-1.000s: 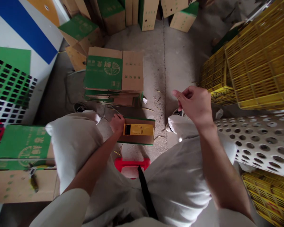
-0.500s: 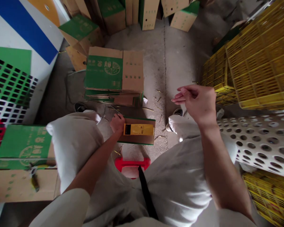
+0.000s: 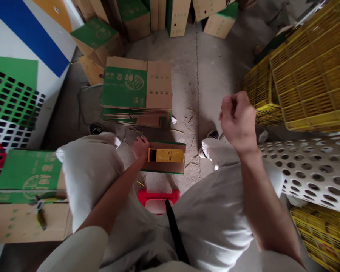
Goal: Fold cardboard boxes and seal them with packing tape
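My left hand [image 3: 141, 148] sits curled over the left edge of a brown cardboard sheet with green borders [image 3: 164, 168]. A yellow oblong item with a dark end [image 3: 166, 155] lies on that sheet, just right of my fingers. My right hand [image 3: 237, 121] hangs in the air above my right knee, closed in a fist and touching nothing. Beyond it lies bare concrete floor [image 3: 209, 83]. A stack of flattened green-printed cartons [image 3: 136, 88] lies ahead of my left hand.
Yellow plastic crates [image 3: 308, 71] stand at right, beside a white perforated sheet [image 3: 308, 170]. More cartons [image 3: 28, 196] with a small tool lie at left. A red stool [image 3: 158, 196] is between my legs. Further cartons [image 3: 175, 19] line the far side.
My right hand has closed from loosely extended fingers into a fist and risen slightly. My left hand and the cardboard sheet have not visibly moved.
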The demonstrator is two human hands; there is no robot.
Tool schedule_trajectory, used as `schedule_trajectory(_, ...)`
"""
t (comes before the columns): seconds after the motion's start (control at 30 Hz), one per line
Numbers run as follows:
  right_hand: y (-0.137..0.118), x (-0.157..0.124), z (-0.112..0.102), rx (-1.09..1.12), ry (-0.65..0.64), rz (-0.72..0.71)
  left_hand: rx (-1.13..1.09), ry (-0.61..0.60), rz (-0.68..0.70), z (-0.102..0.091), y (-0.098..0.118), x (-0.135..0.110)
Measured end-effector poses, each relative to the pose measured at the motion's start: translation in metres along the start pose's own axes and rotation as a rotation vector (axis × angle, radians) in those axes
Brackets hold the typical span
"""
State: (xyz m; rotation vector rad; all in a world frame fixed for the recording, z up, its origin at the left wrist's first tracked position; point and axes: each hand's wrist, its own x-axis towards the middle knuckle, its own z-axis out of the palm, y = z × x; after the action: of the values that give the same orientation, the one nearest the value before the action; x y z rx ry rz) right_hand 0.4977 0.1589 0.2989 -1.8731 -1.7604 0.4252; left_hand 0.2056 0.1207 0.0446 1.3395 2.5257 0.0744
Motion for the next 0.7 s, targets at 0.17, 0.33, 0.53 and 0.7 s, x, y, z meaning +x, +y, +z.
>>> schedule_trajectory(0.17, -0.005, -0.004, -0.001, -0.172, 0.05, -0.081, 0.014, 0.008, 0.003, 0.0, 0.0, 0.0)
schedule_trajectory(0.33, 0.002, -0.01, -0.002, -0.235, -0.03, -0.061, 0.008, 0.014, -0.005, 0.001, 0.0, 0.0)
schedule_trajectory(0.53, 0.014, -0.002, 0.003, -0.179, 0.236, -0.031, 0.012, 0.022, -0.002, 0.002, 0.0, 0.0)
schedule_trajectory(0.7, 0.003, -0.001, 0.015, -0.024, 0.102, 0.05, 0.013, 0.015, -0.004, 0.0, 0.0, 0.0)
